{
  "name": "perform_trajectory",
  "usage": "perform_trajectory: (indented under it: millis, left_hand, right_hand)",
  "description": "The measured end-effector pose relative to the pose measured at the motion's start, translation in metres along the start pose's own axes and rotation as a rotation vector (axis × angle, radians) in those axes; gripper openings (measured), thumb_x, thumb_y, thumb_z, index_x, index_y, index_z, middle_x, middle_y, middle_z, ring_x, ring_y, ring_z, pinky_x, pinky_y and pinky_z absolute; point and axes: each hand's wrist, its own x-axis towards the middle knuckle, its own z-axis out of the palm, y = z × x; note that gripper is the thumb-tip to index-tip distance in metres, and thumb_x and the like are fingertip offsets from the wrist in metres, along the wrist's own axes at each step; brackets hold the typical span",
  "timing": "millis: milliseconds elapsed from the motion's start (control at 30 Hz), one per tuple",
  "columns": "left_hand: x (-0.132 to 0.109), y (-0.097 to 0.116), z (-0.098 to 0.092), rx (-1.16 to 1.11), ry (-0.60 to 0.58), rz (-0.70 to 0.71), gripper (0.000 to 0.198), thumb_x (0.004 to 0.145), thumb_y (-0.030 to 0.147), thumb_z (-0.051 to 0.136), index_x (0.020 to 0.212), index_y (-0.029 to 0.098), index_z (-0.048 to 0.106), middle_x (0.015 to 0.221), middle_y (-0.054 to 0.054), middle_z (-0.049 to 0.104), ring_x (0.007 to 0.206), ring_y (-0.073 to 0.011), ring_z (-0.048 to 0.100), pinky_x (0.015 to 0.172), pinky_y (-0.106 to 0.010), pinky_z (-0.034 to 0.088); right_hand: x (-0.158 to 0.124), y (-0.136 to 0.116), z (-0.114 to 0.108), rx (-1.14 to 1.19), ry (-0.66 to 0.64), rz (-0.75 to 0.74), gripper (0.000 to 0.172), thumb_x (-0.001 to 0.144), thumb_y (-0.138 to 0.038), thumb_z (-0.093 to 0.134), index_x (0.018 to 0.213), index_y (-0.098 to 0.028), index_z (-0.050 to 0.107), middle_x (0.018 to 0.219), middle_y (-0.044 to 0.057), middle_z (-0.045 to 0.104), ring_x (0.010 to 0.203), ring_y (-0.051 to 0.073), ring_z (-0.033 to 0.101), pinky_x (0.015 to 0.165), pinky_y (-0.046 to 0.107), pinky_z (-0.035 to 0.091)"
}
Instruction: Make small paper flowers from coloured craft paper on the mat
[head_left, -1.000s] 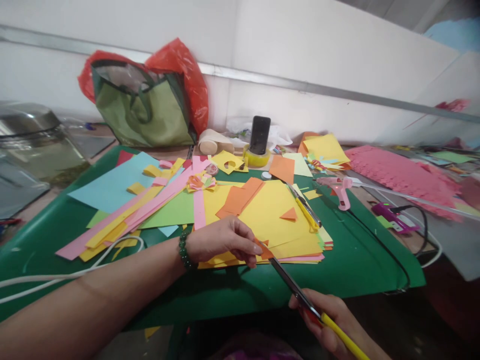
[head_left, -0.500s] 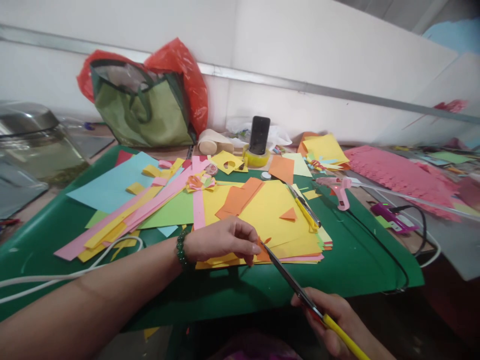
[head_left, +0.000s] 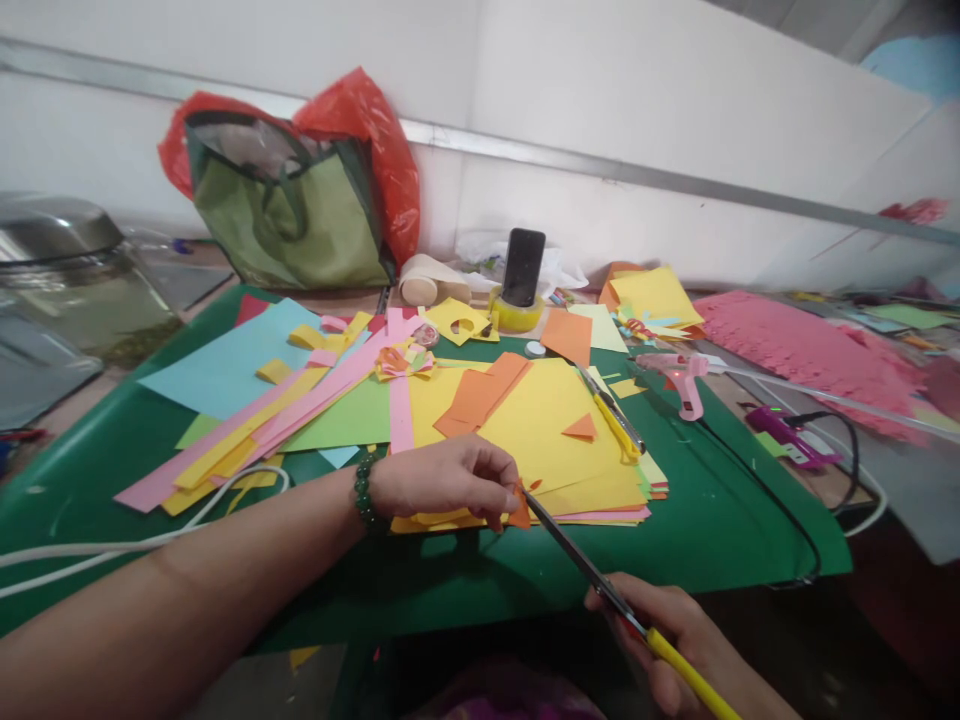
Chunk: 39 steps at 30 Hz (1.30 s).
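Observation:
My left hand (head_left: 457, 478), with a green bead bracelet at the wrist, pinches a small orange piece of paper (head_left: 520, 512) over the near edge of the stacked yellow sheets (head_left: 559, 425). My right hand (head_left: 660, 620) grips yellow-handled scissors (head_left: 574, 553), whose blade tips reach the orange piece beside my left fingertips. An orange scrap (head_left: 580, 428) and folded orange paper (head_left: 481, 395) lie on the yellow sheets. A yellow utility knife (head_left: 615, 415) rests along their right side. The far ends of the scissor handles run out of view.
A pink glue gun (head_left: 684, 378) stands on the green mat (head_left: 720, 490), its black cord trailing right. Pink and yellow strips (head_left: 225, 450) and a blue sheet (head_left: 232, 358) lie left. Behind are a phone (head_left: 523, 265), tape roll (head_left: 516, 314) and green bag (head_left: 292, 225).
The scissor tips and both hands stay almost in place, with the orange piece turned slightly between them. The whole view has shifted a little.

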Motion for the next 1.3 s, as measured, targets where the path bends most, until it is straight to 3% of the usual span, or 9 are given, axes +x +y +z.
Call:
perform_trajectory:
  millis: [133,433,667,1300]
  left_hand:
    - [-0.0015,0.0041,0.0055,-0.035,0.041,-0.004,0.024,0.070,0.032,0.072,0.073,0.017,0.054,0.075,0.003,0.064,0.062,-0.0093,0.062,0.060,-0.020,0.042]
    - [0.0002,0.0013,0.0102,-0.170,0.119,-0.025,0.037,0.064,0.040,0.080,0.075,0.016,0.054,0.063,0.002,0.066,0.060,-0.0139,0.068,0.057,-0.021,0.047]
    - [0.0000,0.0031,0.0079,-0.215,0.107,-0.058,0.039,0.058,0.040,0.084,0.071,0.015,0.057,0.063,0.000,0.069,0.057,-0.0130,0.068,0.054,-0.020,0.049]
    - [-0.0008,0.0026,0.0032,-0.194,0.045,-0.045,0.032,0.060,0.032,0.083,0.071,0.015,0.059,0.065,0.001,0.070,0.054,-0.0112,0.068,0.055,-0.019,0.051]
  right_hand:
    - [0.0000,-0.0024,-0.0012,0.000,0.024,-0.027,0.088,0.051,-0.095,0.042,0.091,-0.019,0.060,0.054,-0.008,0.026,0.052,0.009,0.019,0.048,0.026,0.016]
    - [-0.0019,0.0000,0.0008,0.001,0.034,-0.019,0.091,0.049,-0.096,0.041,0.096,-0.019,0.059,0.055,-0.008,0.026,0.052,0.009,0.019,0.049,0.026,0.015]
    - [-0.0015,-0.0068,0.0000,-0.030,0.038,-0.006,0.090,0.050,-0.096,0.040,0.094,-0.020,0.058,0.060,-0.006,0.027,0.056,0.011,0.020,0.051,0.026,0.016]
    - [-0.0015,0.0018,-0.0003,0.008,0.022,-0.038,0.084,0.055,-0.094,0.042,0.090,-0.019,0.058,0.054,-0.008,0.024,0.051,0.009,0.018,0.047,0.026,0.015]
